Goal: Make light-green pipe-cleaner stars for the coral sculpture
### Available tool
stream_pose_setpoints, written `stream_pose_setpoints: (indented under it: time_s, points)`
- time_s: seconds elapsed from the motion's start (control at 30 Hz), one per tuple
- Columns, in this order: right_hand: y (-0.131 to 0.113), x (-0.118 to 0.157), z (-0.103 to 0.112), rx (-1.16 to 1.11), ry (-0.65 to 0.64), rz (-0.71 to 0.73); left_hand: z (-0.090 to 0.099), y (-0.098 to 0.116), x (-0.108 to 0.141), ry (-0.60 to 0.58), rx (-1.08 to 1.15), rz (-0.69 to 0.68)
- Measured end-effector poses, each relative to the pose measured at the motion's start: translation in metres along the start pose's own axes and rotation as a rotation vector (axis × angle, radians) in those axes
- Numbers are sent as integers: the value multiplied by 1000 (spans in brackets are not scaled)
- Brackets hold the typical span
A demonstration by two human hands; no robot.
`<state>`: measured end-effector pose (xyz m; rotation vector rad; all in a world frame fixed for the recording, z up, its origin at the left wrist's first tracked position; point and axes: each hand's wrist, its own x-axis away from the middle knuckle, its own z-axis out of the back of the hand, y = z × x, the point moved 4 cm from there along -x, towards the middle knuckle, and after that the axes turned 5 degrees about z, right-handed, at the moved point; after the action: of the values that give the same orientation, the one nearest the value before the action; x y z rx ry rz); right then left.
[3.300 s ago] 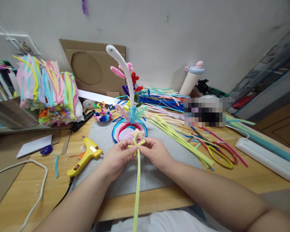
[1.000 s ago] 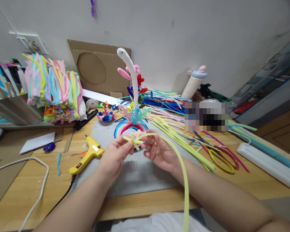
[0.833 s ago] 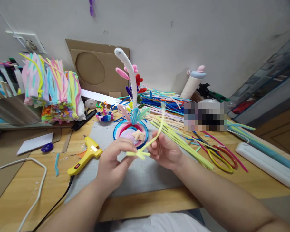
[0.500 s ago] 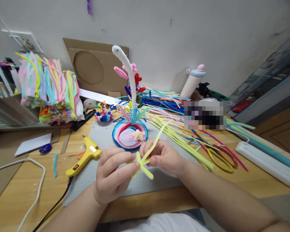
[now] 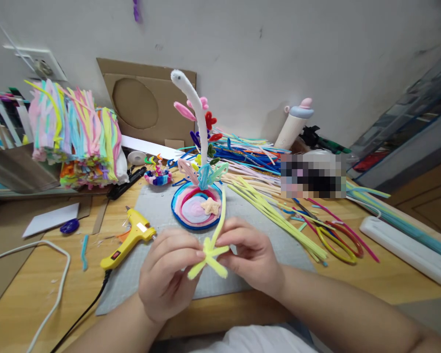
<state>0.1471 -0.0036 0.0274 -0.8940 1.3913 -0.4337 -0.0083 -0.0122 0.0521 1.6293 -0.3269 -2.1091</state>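
Between my two hands is a yellow pipe cleaner star, with short arms and one long loose end standing up. My left hand is closed, pinching the star's left side between thumb and fingers. On the other side my right hand pinches its right arm, close to where the long end rises. Just behind the hands stands a round pipe cleaner base in blue, pink and lilac rings. A beige star lies on it, and a tall white curved stem with coloured petals rises from its back.
A yellow glue gun lies on the left with its black cord. Yellow pipe cleaners, scissors and a white power strip lie to the right. Bundled pipe cleaners stand at back left, a bottle at back right.
The yellow star has turned and dropped slightly, so more of its arms show. Its long end now points more upright, and my right hand has shifted its hold a little.
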Motion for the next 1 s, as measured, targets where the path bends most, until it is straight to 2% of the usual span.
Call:
stream_pose_setpoints:
  time_s: [0.17,0.3,0.43,0.73,0.9,1.0]
  points:
    - [-10,6,-1,92,-8,120,-3,6,-3,-88,80,-20]
    - [-14,14,3,197,44,186,-6,7,-3,-115,110,-30]
    - [-17,20,3,230,25,243,-8,8,-3,-144,144,-64]
    - [-25,16,1,303,12,294,-8,12,-4,-143,121,-71]
    - [-31,10,0,333,77,269,-8,13,-3,-126,100,-54]
    - [-33,9,0,325,74,273,-8,13,-3,-137,102,-46]
